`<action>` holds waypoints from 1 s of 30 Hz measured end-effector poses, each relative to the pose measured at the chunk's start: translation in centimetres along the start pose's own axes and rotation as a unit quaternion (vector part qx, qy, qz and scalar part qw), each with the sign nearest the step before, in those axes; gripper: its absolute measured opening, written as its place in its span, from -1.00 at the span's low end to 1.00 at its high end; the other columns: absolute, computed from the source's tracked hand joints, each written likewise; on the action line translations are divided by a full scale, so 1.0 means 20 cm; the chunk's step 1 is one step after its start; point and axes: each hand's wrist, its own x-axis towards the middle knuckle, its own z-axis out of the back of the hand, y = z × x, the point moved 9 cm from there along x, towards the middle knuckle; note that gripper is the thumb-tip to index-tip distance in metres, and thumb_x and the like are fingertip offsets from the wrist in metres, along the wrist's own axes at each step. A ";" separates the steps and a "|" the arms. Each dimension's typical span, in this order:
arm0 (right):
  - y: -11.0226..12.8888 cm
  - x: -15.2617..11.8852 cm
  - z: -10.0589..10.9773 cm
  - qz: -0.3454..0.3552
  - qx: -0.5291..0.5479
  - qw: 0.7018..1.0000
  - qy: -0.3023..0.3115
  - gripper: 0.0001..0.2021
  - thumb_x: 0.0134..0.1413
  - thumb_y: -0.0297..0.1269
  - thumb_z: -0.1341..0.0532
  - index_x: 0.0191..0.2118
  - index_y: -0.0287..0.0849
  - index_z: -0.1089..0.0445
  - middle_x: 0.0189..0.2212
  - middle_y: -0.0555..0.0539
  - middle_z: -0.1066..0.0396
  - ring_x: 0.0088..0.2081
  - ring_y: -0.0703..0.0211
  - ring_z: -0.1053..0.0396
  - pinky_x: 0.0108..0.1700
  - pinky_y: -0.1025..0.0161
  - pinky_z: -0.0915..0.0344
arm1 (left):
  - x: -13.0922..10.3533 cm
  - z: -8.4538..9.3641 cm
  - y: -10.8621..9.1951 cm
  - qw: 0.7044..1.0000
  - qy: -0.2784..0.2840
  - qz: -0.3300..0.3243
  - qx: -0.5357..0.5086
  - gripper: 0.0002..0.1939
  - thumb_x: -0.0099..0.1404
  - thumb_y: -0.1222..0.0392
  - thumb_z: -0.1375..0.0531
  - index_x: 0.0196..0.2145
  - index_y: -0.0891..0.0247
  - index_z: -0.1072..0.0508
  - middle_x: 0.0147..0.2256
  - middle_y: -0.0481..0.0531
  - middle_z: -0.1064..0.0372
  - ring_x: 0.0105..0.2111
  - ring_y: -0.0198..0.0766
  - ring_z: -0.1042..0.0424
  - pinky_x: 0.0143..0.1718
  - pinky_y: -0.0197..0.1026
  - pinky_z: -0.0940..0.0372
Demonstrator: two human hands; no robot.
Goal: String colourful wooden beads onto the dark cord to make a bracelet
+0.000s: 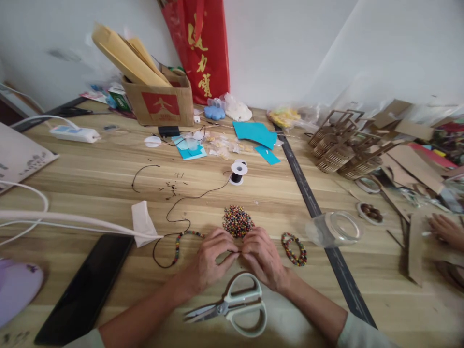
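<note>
Left hand point(213, 258): closed in a fingertip pinch, apparently on black cord point(198, 197). Right hand point(263, 256): fingers bent at the left fingertips – grip hidden, cannot be told. Beaded strand point(177, 246) on the same cord: at 9 o'clock, passing out of sight at the left hand. At 12 o'clock, just beyond both hands: loose pile of multicoloured beads point(237, 221); farther along the same line, upright spool point(237, 177). At 3 o'clock, beside the right hand: beaded bracelet point(303, 254), flat on the table point(224, 217). At 6 o'clock: scissors point(225, 307) – blades toward 9 o'clock.
</note>
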 end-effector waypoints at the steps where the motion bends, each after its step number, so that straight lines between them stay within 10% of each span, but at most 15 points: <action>1: -0.01 0.00 0.00 -0.009 0.012 1.000 0.001 -0.87 0.24 -0.47 -0.10 -0.15 -0.17 -0.30 -0.34 -0.11 -0.39 -0.20 0.07 -0.34 -0.06 -0.01 -0.33 | 0.00 0.00 0.00 1.000 -0.002 0.000 -0.002 -0.92 0.25 0.42 -0.21 -0.38 0.31 -0.46 -0.44 0.07 -0.45 -0.31 -0.20 -0.39 -0.23 -0.13 -0.34; 30: -0.14 -0.04 -0.04 -0.189 0.193 0.962 -0.040 -0.87 0.22 -0.30 -0.24 -0.13 -0.11 -0.48 -0.29 -0.11 -0.49 -0.21 0.13 -0.43 -0.15 0.20 -0.39 | 0.00 0.04 0.01 0.999 -0.030 0.026 0.020 -0.91 0.25 0.39 -0.23 -0.41 0.31 -0.48 -0.44 0.08 -0.45 -0.34 -0.20 -0.40 -0.28 -0.15 -0.35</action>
